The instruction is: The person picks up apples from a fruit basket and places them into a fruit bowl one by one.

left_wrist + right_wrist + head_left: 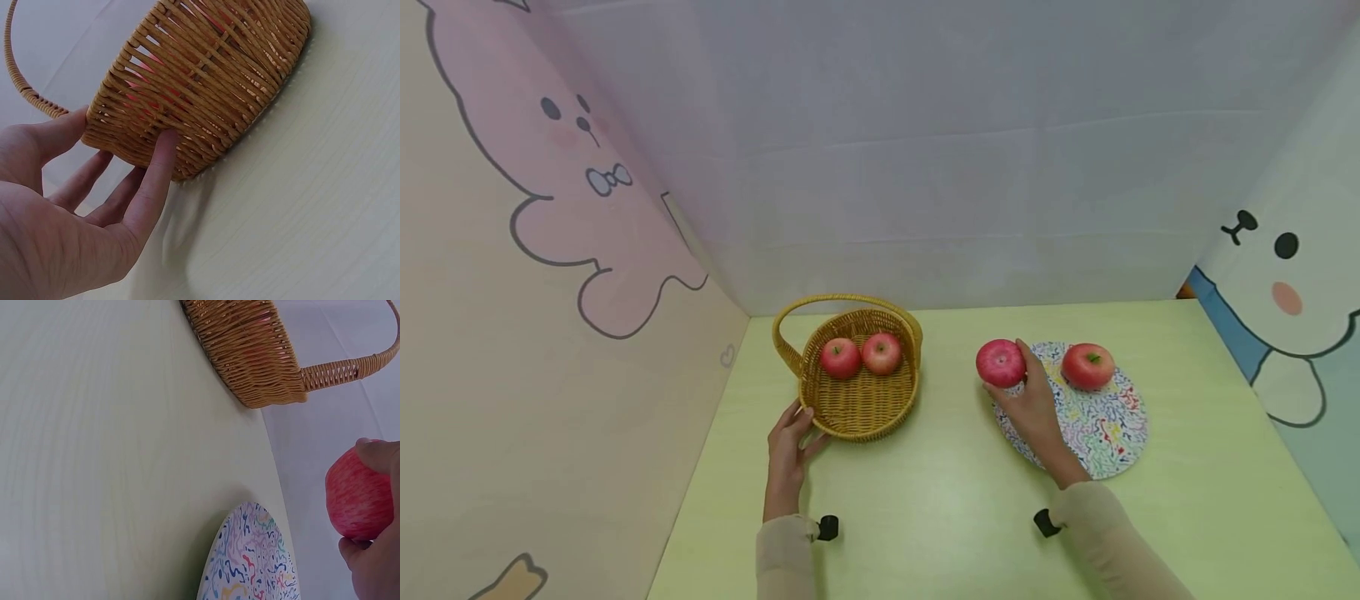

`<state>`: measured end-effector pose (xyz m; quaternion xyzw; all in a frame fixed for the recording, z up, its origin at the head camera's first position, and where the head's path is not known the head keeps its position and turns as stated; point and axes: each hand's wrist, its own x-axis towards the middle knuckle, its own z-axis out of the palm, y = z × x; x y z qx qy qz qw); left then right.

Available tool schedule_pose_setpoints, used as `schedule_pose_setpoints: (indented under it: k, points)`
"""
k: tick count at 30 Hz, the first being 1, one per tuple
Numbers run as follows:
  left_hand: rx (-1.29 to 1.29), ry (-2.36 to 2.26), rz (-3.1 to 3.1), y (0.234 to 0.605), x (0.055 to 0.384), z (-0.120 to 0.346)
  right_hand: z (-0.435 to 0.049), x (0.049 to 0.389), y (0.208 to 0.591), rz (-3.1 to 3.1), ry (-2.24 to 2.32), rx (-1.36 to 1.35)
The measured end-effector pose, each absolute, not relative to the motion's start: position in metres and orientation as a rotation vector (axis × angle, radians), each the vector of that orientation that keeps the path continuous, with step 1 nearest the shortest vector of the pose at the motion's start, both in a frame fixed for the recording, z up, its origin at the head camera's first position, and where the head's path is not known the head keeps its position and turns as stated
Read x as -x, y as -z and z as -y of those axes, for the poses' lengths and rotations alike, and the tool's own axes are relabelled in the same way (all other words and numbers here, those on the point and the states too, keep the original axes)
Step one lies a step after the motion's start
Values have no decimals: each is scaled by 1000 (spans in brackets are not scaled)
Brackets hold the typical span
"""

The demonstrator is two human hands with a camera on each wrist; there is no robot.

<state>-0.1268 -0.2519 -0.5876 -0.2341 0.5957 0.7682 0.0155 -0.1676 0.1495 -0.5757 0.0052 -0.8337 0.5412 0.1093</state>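
A brown wicker basket [862, 408] with a hoop handle stands on the table, two red apples [840, 358] lying side by side in it. My left hand [787, 446] touches its near left side, thumb at the rim and fingertips against the woven wall [187, 81]. In my right hand [1033, 408] a red apple [1001, 363] is gripped between thumb and fingers, above the left edge of a round plate with a colourful squiggle pattern [1105, 433]. Another red apple [1087, 367] sits on that plate. The right wrist view shows the held apple [359, 497] raised beside the plate [250, 556].
The pale yellow-green table [917, 500] runs back to a light cloth wall [970, 192]. Side panels carry cartoon animals, a pink one [572, 167] at left and a white one [1292, 308] at right. Bare tabletop lies between basket and plate.
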Motion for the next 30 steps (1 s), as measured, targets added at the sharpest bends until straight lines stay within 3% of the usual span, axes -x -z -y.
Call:
schedule_pose_setpoints:
  k: [30]
  points:
    - [743,-2386,-1854,591,128,254,-174,169,606,2471,-1635,308]
